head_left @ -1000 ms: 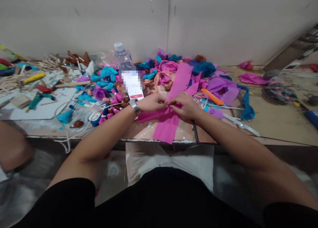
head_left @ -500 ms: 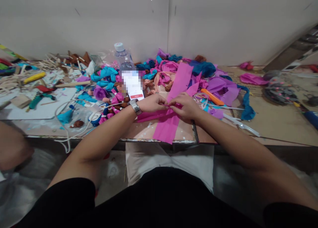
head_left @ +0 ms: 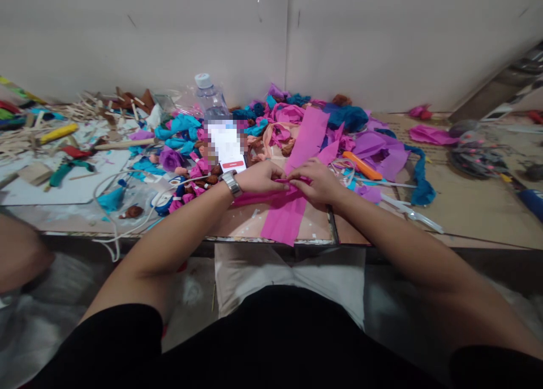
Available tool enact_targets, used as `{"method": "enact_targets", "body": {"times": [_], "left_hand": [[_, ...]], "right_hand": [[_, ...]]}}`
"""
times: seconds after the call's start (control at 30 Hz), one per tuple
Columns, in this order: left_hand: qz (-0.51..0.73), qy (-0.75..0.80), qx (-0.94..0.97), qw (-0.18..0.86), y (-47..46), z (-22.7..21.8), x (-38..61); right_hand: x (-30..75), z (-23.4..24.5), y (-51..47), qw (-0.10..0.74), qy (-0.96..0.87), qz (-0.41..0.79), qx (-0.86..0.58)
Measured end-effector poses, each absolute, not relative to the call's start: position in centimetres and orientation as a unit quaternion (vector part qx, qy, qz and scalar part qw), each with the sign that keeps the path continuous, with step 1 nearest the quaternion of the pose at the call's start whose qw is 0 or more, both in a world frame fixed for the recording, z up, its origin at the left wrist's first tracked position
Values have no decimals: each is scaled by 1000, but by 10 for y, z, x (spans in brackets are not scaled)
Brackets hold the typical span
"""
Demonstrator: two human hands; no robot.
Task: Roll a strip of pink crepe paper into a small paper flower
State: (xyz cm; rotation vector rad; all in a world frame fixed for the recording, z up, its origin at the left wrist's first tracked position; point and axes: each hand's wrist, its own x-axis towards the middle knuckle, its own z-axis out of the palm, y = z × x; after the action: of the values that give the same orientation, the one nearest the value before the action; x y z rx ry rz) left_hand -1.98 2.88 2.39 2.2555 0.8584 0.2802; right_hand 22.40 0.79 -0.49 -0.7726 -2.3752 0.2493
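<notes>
My left hand [head_left: 259, 177] and my right hand [head_left: 317, 182] meet at the middle of the table, fingers pinched together on a narrow pink crepe paper strip [head_left: 257, 197] that trails off to the left. A silver watch is on my left wrist. Under both hands lies a long wide pink crepe paper sheet [head_left: 289, 208], running from the table's front edge up to the paper pile.
A heap of pink, blue and purple crepe paper [head_left: 339, 123] fills the back. A water bottle [head_left: 208, 98], a phone [head_left: 227, 146], an orange cutter [head_left: 362, 165], a white cable [head_left: 127, 208] and wooden sticks [head_left: 63, 123] lie around. Another person's arm [head_left: 19, 253] shows at left.
The narrow pink strip between my fingers looks more gathered and thinner than before. My hands stay in the same place. The arm at left shifted slightly.
</notes>
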Motion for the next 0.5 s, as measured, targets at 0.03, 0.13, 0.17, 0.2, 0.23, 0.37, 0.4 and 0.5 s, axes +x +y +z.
{"method": "enact_targets", "body": {"times": [0.03, 0.13, 0.17, 0.2, 0.23, 0.37, 0.4, 0.5], "left_hand": [[108, 331, 870, 349, 29, 24, -20], [106, 331, 871, 348, 29, 23, -19], [105, 332, 871, 347, 29, 23, -19], [105, 335, 870, 347, 29, 23, -19], [104, 336, 869, 349, 29, 22, -19], [106, 334, 864, 361, 28, 22, -20], [108, 332, 863, 364, 28, 22, -20], [116, 332, 861, 367, 27, 24, -20]], "right_hand": [[224, -5, 8, 308, -900, 95, -293], [223, -5, 7, 297, -902, 102, -295], [223, -6, 7, 295, -903, 105, -296], [223, -6, 7, 294, -903, 107, -295], [223, -7, 8, 295, -903, 107, -295], [223, -8, 8, 301, -901, 105, -296], [223, -7, 8, 301, -900, 105, -297], [223, -5, 7, 304, -897, 105, -302]]}}
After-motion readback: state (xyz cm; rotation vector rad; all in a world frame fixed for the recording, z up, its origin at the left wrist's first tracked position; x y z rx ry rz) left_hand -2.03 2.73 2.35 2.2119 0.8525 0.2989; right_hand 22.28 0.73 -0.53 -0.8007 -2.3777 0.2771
